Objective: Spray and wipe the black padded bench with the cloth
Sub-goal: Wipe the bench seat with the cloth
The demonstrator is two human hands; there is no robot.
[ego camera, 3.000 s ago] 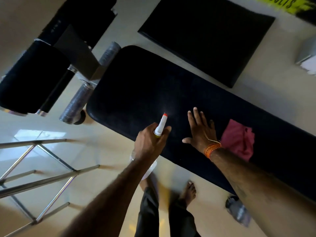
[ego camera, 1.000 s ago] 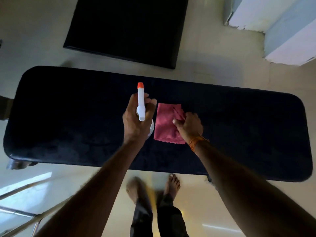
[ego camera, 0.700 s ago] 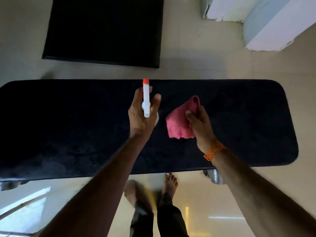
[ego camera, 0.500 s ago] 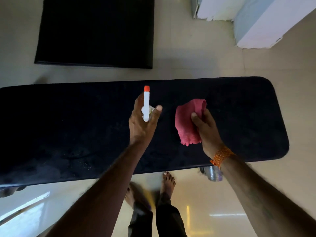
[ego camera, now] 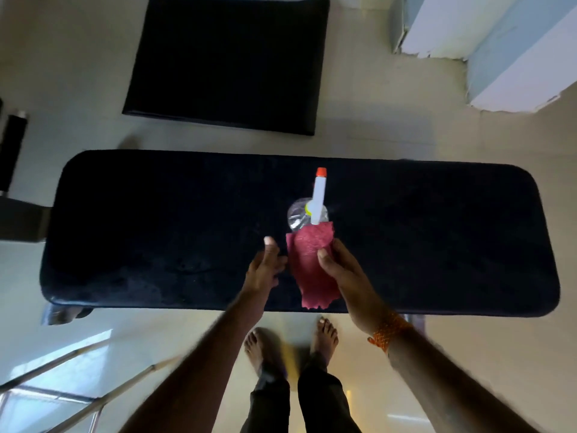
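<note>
I look down on the black padded bench (ego camera: 156, 229), which lies across the view from left to right. Its tabletop carries the spray bottle (ego camera: 307, 215); the bottle stands near the middle of the pad, and its white nozzle with the orange tip points to the far edge. No hand touches the bottle.

My right hand (ego camera: 343, 276) has the red cloth (ego camera: 312, 270) in its grip: the thumb presses on the front of the cloth and the fingers are closed behind it. The cloth hangs down just in front of the bottle, and its lower edge reaches the near edge of the pad.

My left hand (ego camera: 263, 267) is empty, with its fingers loose and half spread, just beside the cloth over the pad. A black mat (ego camera: 224, 64) lies on the floor behind the bench.
</note>
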